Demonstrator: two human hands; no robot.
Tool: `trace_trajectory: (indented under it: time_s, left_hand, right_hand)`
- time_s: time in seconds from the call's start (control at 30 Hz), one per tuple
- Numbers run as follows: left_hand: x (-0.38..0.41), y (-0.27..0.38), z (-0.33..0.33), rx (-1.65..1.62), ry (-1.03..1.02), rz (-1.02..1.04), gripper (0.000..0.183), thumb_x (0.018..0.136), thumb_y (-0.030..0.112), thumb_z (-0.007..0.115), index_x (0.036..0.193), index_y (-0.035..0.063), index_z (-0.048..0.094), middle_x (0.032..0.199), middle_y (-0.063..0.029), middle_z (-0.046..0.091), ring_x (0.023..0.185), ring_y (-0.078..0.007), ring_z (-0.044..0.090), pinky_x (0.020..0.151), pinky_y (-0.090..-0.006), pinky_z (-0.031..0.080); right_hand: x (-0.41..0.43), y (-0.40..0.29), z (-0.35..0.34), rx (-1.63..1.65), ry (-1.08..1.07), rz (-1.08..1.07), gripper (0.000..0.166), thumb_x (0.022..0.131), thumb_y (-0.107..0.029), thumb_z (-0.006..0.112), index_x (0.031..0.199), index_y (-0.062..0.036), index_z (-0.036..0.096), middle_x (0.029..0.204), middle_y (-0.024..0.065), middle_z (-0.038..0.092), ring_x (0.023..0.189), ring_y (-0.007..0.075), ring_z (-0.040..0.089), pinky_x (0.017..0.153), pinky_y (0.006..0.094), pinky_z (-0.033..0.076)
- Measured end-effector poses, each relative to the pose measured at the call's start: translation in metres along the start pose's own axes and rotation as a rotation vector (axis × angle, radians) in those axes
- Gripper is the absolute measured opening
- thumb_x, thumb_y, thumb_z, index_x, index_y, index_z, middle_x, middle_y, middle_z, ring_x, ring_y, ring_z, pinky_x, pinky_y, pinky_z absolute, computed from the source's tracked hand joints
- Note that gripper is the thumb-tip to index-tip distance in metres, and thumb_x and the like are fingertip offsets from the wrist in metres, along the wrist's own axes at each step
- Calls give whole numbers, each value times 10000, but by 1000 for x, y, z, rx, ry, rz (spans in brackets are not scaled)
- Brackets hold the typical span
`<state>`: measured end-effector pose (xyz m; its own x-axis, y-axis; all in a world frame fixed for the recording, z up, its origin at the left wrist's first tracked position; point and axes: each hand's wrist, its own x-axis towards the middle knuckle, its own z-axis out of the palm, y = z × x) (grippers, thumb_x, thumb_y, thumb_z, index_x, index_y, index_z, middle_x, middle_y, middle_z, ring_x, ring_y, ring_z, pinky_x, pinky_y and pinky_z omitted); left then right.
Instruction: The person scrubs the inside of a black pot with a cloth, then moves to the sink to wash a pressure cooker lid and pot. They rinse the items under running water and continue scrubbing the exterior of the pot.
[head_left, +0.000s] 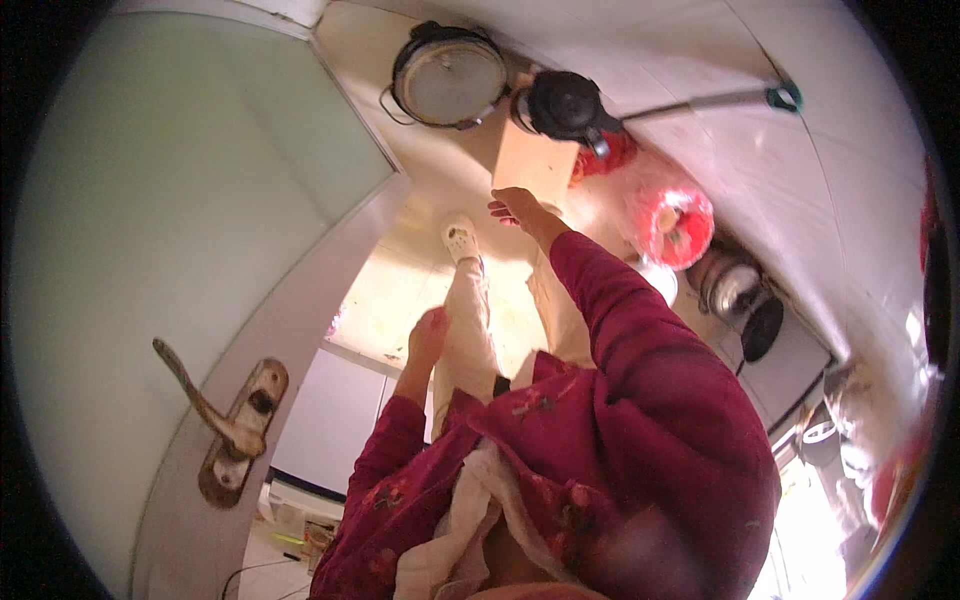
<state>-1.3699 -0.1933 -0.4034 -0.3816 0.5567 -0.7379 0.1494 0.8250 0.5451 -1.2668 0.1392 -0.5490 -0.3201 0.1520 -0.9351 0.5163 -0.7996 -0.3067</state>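
My right hand (516, 208) reaches forward over the floor, its fingers loosely bent and apart, with nothing seen in them. It is nearest to the front end of a light wooden stool or box (536, 161); whether it touches is unclear. On the far end of that wood stands a black-lidded jug or kettle (566, 105) with a handle. My left hand (429, 336) hangs beside my left thigh, blurred, its fingers partly hidden. Left of the kettle is a round pot (450, 79) with a pale top and a wire-like handle.
A frosted glass door (172, 150) with a worn metal lever handle (244, 439) stands at left. Along the right wall are a red bag (615, 154), a red plastic-wrapped bundle (675, 225), a metal pot (731, 289) and a long pole (697, 103). White cabinets (330, 405) show behind the door.
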Motion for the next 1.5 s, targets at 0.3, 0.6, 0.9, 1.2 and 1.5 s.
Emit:
trace_trajectory:
  time_s: [0.3, 0.6, 0.9, 1.2, 1.5]
  left_hand:
    - [-115, 369, -152, -871, -728, 878, 224, 986, 300, 645, 1146, 149, 687, 939, -51, 603, 906, -213, 572, 953, -432, 461]
    - [-277, 462, -146, -1760, -1606, 559, 332, 1022, 117, 440, 1168, -60, 680, 906, -85, 551, 605, -123, 468, 510, -265, 373]
    - [-324, 478, -80, -1614, -1822, 633, 271, 979, 117, 502, 1122, -19, 688, 953, -108, 601, 746, -195, 565, 654, -317, 446]
    - [-398, 494, 33, -1401, -1998, 603, 252, 968, 118, 517, 1107, -5, 687, 955, -111, 618, 773, -217, 590, 689, -335, 465]
    - [-470, 502, 158, -1125, -2180, 512, 232, 957, 118, 532, 1091, 8, 686, 957, -114, 635, 800, -240, 615, 724, -352, 484]
  right_hand:
    - [-184, 138, -108, 132, 395, 84, 252, 958, -283, 607, 1114, -86, 629, 868, 57, 701, 665, 175, 649, 532, 354, 497]
    - [-304, 214, -94, 143, 515, 142, 327, 963, -316, 622, 1203, -94, 622, 986, 62, 728, 797, 172, 689, 654, 336, 526]
    - [-320, 229, -62, 55, 373, 23, 328, 979, -323, 605, 1191, -77, 652, 991, 55, 719, 825, 165, 673, 673, 329, 523]
    - [-381, 325, -99, 268, 461, -66, 332, 977, -342, 606, 1187, -92, 665, 998, 44, 732, 830, 159, 680, 683, 334, 534]
    - [-424, 551, -156, 450, 576, 217, 258, 985, -299, 546, 1153, -146, 669, 935, 11, 717, 750, 142, 664, 627, 341, 523]
